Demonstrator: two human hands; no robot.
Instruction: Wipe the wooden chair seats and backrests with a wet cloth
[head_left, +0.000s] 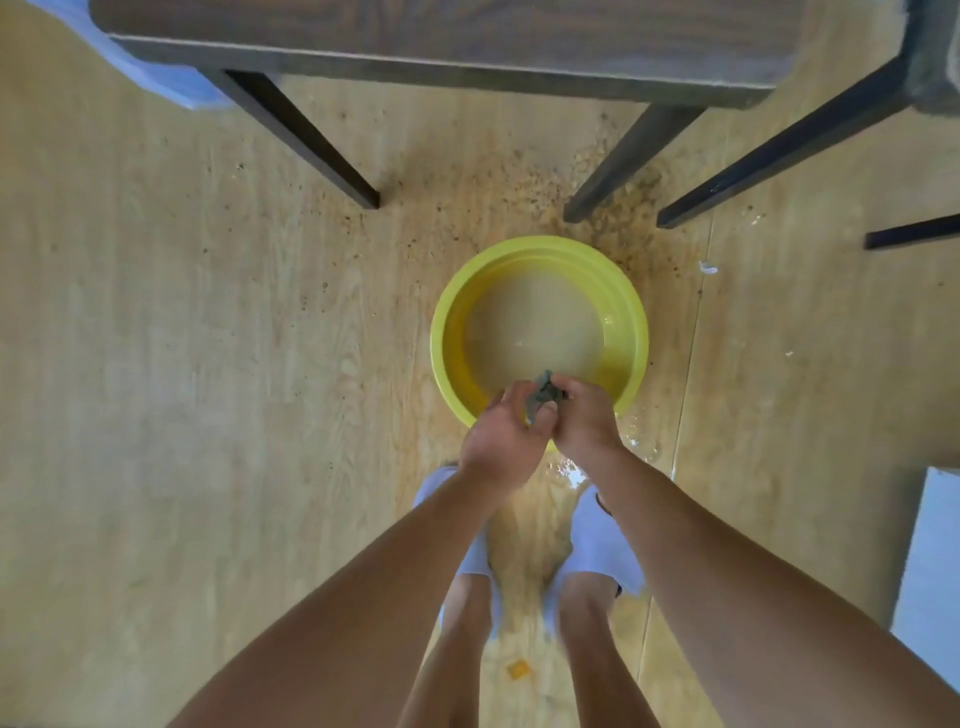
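A yellow basin (631, 317) of cloudy water stands on the wooden floor in front of me. Over its near rim my left hand (501, 441) and my right hand (584, 418) press together around a small grey-green cloth (543, 392), bunched up between the fingers. A dark wooden chair seat (447, 41) spans the top of the view, its dark legs (306, 137) reaching down to the floor behind the basin.
Crumbs and dirt (524, 176) litter the floor under the chair. Water is spilled (569, 473) by the basin's near side. My feet in white socks (602, 540) stand just behind it. Another chair's legs (779, 150) slant in at the right.
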